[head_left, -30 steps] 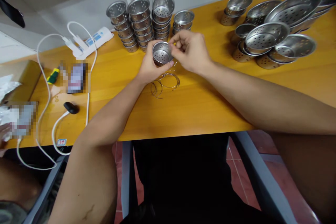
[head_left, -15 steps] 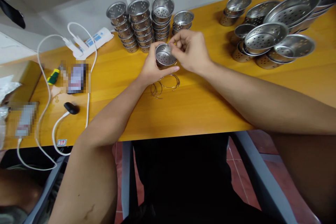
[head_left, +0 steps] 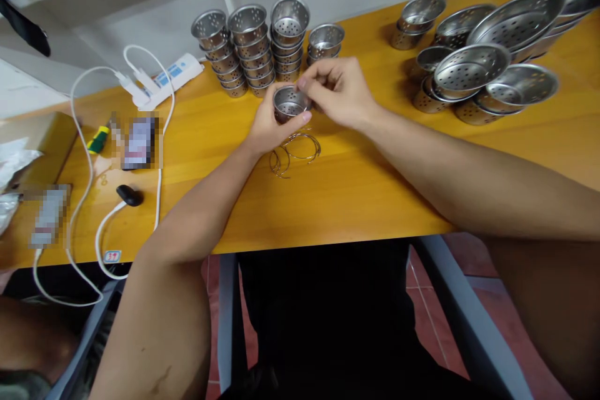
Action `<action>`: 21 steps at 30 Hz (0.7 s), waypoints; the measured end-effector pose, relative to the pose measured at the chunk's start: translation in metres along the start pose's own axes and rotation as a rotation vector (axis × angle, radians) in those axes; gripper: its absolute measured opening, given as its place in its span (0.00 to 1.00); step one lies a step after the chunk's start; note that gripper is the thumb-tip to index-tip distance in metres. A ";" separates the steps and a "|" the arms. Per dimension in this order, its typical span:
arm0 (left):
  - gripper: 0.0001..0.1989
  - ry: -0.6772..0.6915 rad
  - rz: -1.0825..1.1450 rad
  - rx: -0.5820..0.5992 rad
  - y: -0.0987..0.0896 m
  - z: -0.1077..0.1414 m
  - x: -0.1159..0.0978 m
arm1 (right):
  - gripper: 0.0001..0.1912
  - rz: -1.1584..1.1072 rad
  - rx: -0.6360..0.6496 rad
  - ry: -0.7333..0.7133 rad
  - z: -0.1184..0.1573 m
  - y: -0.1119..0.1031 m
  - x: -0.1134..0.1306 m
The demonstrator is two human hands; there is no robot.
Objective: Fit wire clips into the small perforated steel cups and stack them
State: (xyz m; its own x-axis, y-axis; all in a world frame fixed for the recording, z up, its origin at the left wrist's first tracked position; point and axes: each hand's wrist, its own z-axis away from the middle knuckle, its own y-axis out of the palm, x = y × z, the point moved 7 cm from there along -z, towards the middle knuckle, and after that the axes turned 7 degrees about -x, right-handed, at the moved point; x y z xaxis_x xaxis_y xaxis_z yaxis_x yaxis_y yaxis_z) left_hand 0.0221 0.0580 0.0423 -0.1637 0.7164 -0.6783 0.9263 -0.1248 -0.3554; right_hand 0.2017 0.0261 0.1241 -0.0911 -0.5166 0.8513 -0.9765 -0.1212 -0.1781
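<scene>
Steel perforated cup (head_left: 289,103) pinched between both hands, left (head_left: 268,127) and right (head_left: 341,92).

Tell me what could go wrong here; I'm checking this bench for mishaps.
The left hand holds a perforated cup above the table while the right hand works at its rim; a slip could drop it onto the loose wire rings. The stacked cups stand just behind the hands, so a nudge might topple them.
</scene>
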 end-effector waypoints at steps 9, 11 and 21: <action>0.45 -0.034 0.122 0.018 -0.004 -0.001 0.011 | 0.37 -0.225 0.233 0.074 -0.001 0.004 0.004; 0.48 -0.016 0.115 0.025 -0.001 0.000 0.013 | 0.38 -0.233 0.197 0.066 -0.002 0.004 0.001; 0.48 -0.012 -0.044 0.056 -0.002 0.001 0.022 | 0.38 -0.164 0.201 0.111 0.002 0.006 -0.005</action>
State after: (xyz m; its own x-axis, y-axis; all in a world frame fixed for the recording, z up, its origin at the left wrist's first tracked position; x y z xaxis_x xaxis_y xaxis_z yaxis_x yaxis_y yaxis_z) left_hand 0.0162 0.0734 0.0273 -0.2082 0.7141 -0.6684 0.8978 -0.1316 -0.4202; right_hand 0.1970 0.0266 0.1181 0.0335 -0.3817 0.9237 -0.9226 -0.3671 -0.1183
